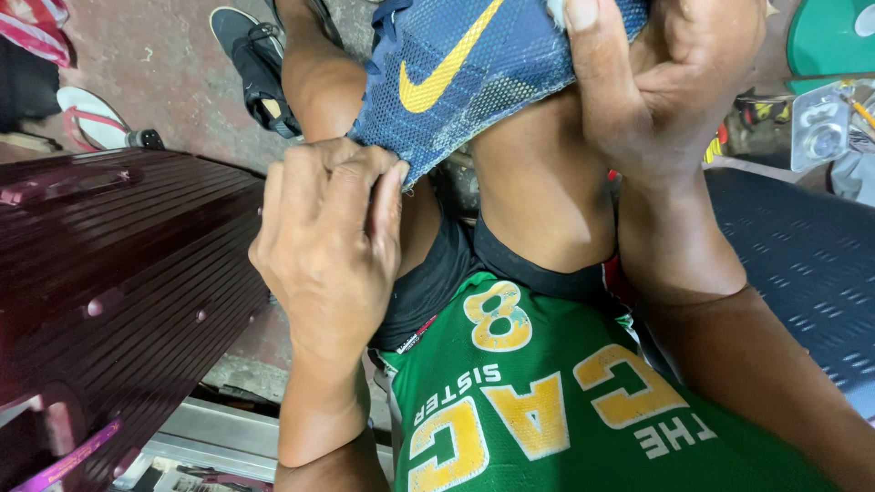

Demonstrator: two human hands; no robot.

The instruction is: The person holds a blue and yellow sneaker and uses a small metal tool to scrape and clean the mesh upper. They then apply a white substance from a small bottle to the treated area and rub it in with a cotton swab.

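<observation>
A dark blue mesh shoe upper (492,68) with a yellow curved mark is held up over my knee. My left hand (333,241) pinches its lower left edge between thumb and fingers. My right hand (670,77) grips the upper right part, thumb pressed on the fabric. My bare knee (538,191) sits just under the piece, and my green shirt with yellow letters (538,401) fills the lower middle.
A ribbed maroon hard suitcase (109,273) lies at the left. A black shoe (260,68) and a white and red sandal (91,118) rest on the reddish floor. A dark blue ribbed case (802,264) is at the right, with a green object (834,41) above it.
</observation>
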